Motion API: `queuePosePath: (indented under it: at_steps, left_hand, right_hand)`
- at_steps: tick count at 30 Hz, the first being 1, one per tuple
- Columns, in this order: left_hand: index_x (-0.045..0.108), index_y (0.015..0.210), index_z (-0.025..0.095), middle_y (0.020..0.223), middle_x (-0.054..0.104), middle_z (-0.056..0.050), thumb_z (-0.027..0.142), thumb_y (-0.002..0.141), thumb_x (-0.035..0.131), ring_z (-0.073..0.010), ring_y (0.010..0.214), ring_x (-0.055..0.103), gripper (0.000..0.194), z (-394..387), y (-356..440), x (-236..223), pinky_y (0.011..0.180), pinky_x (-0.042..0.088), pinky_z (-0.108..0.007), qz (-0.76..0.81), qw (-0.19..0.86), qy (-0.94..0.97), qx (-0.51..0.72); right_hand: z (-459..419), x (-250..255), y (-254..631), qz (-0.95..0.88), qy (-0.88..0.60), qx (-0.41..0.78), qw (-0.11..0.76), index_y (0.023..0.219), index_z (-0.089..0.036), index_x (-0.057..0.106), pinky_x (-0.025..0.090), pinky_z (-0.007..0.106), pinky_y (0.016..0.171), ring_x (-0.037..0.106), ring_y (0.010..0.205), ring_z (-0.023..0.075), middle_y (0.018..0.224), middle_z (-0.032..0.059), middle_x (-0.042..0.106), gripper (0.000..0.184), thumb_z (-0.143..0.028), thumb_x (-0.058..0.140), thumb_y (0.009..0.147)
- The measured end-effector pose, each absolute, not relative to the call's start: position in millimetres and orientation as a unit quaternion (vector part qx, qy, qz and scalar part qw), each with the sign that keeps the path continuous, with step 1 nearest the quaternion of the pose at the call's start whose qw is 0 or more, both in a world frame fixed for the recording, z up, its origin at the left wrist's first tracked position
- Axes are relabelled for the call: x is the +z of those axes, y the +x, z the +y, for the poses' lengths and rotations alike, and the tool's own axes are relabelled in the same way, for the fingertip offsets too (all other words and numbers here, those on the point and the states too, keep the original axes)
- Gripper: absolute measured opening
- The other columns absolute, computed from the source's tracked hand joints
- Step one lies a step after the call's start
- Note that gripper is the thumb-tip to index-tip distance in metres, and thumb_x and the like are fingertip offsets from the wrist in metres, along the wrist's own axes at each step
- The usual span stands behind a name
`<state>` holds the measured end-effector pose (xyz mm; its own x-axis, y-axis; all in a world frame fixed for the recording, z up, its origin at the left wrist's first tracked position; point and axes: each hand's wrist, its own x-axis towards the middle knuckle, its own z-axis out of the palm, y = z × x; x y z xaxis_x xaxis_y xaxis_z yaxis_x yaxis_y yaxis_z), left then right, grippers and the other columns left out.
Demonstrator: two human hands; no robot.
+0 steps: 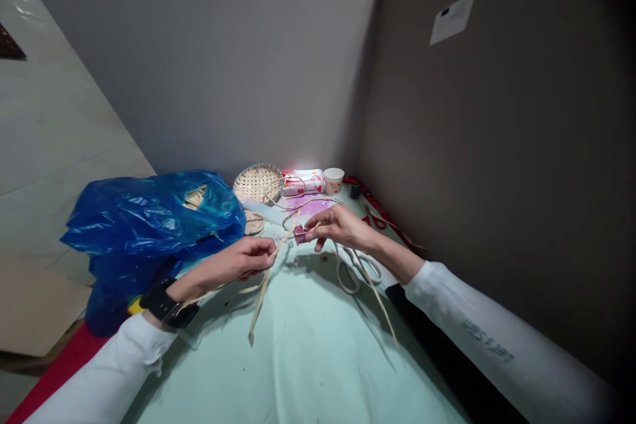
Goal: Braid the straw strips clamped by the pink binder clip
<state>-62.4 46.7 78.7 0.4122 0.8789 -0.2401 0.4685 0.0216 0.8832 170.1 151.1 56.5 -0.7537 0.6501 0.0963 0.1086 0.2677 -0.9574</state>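
Over the pale green tabletop [308, 358], my left hand [251, 256] is closed on a bundle of straw-coloured raffia strands [260, 305], pinched between thumb and fingers. Loose ends hang below it, and one strand runs back along the wrist. To its right my right hand [335, 225] grips a small pink binder clip [300, 234], its wire handle showing near the fingertips. The clip sits beside the raffia's upper part; whether it bites on the strands I cannot tell. A long thin strand [380, 301] trails below my right hand. Under that hand lie white-handled scissors [348, 278].
On the left sits a blue plastic bag [154, 218] with raffia inside. Against the back wall stand a woven basket [258, 184], a red-and-white packet [303, 182] and a paper cup [333, 180]. Red-handled scissors [375, 218] lie near the right wall [497, 146].
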Motion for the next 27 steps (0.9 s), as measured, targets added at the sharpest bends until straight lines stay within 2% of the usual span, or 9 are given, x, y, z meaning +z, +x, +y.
queuePosePath:
  at_steps: [5, 10, 19, 23, 27]
  left_hand:
    - [0.045, 0.075, 0.018, 0.062, 0.032, 0.006, 0.036, 0.084, 0.055, -0.0079, 0.052, 0.025, 0.022, 50.5, -59.9, 75.4, 0.046, 0.019, -0.022, 0.506, 0.496, 0.681, 0.183]
    - [0.045, 0.075, 0.019, 0.06, 0.031, 0.007, 0.036, 0.085, 0.054, -0.0075, 0.05, 0.024, 0.022, 51.9, -62.6, 77.4, 0.045, 0.018, -0.022, 0.501, 0.514, 0.669, 0.19]
    - [0.046, 0.076, 0.019, 0.061, 0.032, 0.006, 0.038, 0.084, 0.055, -0.0077, 0.05, 0.025, 0.023, 52.6, -63.3, 77.8, 0.045, 0.019, -0.023, 0.506, 0.513, 0.671, 0.175]
    - [0.046, 0.074, 0.018, 0.062, 0.032, 0.006, 0.036, 0.085, 0.055, -0.008, 0.052, 0.026, 0.023, 53.6, -59.8, 79.7, 0.047, 0.02, -0.023, 0.512, 0.492, 0.687, 0.156]
    - [0.047, 0.075, 0.018, 0.061, 0.034, 0.006, 0.035, 0.084, 0.056, -0.0077, 0.052, 0.028, 0.022, 53.9, -57.7, 74.6, 0.046, 0.022, -0.022, 0.5, 0.508, 0.681, 0.168]
  right_hand:
    - [145.2, 64.4, 173.4, -0.752, -0.241, 0.571, 0.226, 0.095, -0.007, 0.072, 0.051, 0.025, 0.055, 0.067, 0.056, 0.0142, 0.094, 0.0141, 0.074, 0.038, -0.038, 0.073, 0.073]
    - [141.4, 72.0, 177.9, -0.754, -0.253, 0.567, 0.214, 0.091, -0.009, 0.073, 0.052, 0.026, 0.062, 0.067, 0.057, 0.0145, 0.092, 0.0119, 0.074, 0.031, -0.035, 0.072, 0.074]
    - [142.0, 70.0, 174.3, -0.759, -0.24, 0.564, 0.219, 0.089, -0.01, 0.074, 0.052, 0.026, 0.062, 0.066, 0.055, 0.0129, 0.093, 0.0104, 0.074, 0.027, -0.032, 0.071, 0.075]
    - [142.6, 69.1, 173.8, -0.756, -0.231, 0.573, 0.219, 0.094, -0.01, 0.073, 0.051, 0.026, 0.059, 0.065, 0.055, 0.0121, 0.095, 0.0107, 0.074, 0.029, -0.032, 0.071, 0.076]
    - [143.7, 67.4, 171.8, -0.775, -0.22, 0.553, 0.212, 0.09, -0.01, 0.071, 0.051, 0.024, 0.057, 0.064, 0.057, 0.0116, 0.089, 0.007, 0.073, 0.026, -0.033, 0.069, 0.078]
